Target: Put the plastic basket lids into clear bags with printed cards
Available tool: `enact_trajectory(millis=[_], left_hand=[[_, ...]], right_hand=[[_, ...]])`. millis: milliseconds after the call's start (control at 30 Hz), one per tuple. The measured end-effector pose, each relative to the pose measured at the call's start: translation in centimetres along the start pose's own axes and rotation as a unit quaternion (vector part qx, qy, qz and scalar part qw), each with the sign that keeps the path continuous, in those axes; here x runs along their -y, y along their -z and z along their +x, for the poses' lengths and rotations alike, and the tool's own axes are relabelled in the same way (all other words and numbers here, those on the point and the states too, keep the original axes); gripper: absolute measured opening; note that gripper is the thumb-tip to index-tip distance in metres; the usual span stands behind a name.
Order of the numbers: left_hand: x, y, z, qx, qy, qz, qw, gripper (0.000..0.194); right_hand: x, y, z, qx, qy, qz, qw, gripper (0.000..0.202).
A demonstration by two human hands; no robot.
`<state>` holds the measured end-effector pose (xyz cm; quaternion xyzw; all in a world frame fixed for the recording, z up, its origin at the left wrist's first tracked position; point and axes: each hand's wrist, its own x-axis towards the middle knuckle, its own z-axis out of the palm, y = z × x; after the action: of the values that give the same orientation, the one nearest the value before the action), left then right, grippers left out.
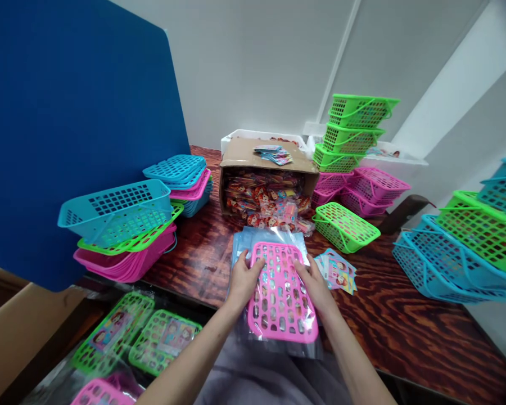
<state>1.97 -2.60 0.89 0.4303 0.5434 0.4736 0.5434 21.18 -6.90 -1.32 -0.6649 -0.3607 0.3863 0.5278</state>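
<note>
My left hand (243,281) and my right hand (317,286) grip the two long sides of a pink basket (283,295), thumbs on its perforated lid. Clear plastic film (290,350) shows past the basket's near end; whether the film wraps it all round I cannot tell. Under its far end lies a stack of pale blue plastic bags (241,241) on the table. Right of my right hand are several printed cards (336,271). Beyond the bags, a cardboard box (240,153) on its side spills small packets with red-haired figures (265,202).
Stacked empty baskets and lids (124,264) stand on the left beside a blue panel (76,112). Filled green baskets (354,132), pink baskets (369,188) and blue baskets (438,264) are on the right. Bagged green baskets (164,340) lie lower left, below the table edge.
</note>
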Motion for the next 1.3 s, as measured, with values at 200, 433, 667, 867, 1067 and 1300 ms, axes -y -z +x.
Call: enact_trajectory(millis=[200, 433, 667, 867, 1067, 1300], left_hand=[[0.5, 2.6, -2.5, 0.047, -0.047, 0.064, 0.996, 0.085], [0.1, 6.3, -9.2, 0.22, -0.393, 0.367, 0.814, 0.088], [2.0, 6.6, -9.2, 0.292, -0.427, 0.385, 0.764, 0.061], [1.6, 6.8, -9.2, 0.24, -0.519, 0.379, 0.728, 0.041], [0.1, 6.2, -9.5, 0.154, -0.643, 0.377, 0.649, 0.023], [-0.8, 6.2, -9.5, 0.123, -0.637, 0.386, 0.656, 0.022]], right_hand=[[-0.3, 6.1, 2.0, -0.098, 0.032, -0.154, 0.983, 0.063], [-2.7, 12.1, 4.2, -0.235, -0.07, -0.38, 0.892, 0.06], [-4.9, 12.8, 6.3, -0.252, -0.131, -0.393, 0.874, 0.036], [-4.6, 16.1, 5.9, -0.239, -0.107, -0.279, 0.924, 0.034], [-0.7, 16.3, 0.9, -0.246, -0.031, -0.11, 0.963, 0.054], [2.3, 10.9, -12.4, 0.161, -0.117, 0.066, 0.978, 0.047]])
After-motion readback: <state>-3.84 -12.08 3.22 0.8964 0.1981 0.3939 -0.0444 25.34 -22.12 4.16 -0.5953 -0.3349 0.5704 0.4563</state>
